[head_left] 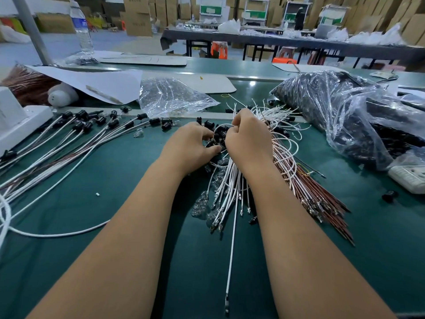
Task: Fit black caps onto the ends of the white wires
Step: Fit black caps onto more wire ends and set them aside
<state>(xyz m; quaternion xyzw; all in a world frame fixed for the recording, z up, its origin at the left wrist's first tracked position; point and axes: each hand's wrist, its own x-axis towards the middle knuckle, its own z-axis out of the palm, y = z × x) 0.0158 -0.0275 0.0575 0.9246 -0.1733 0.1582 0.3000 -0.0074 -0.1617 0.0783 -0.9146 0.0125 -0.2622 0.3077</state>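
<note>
Green bench mat (128, 203), both forearms reaching in from below. Left hand (190, 148) curled at the small heap of loose black caps (218, 137), thumb and fingertips pinching among them — seemingly on one cap, though the piece itself hidden between the fingers. Right hand (249, 139) clenched around the upper part of the bundle of white wires (230, 185), knuckles up, a wire loop arching over toward the caps. Bundle fanned out beneath the wrist, metal terminals pointing toward the near edge; brown wires (322, 199) lying just beside, to the right. One single white wire (231, 249) stretched alone toward the near edge.

Step in hand, by judgement: picking or seating a cap on one wire end, hands touching at the heap. Whether cap and wire already mated — cannot tell.

Finished pieces (76, 125) laid out at left, caps on, wires trailing across the mat. Large clear bag of black parts (340, 116) at right, smaller clear bag (170, 97) behind the hands.

Next move likely calling for: lining up terminal with cap bore, pushing home, then setting the piece with the finished lot.
</note>
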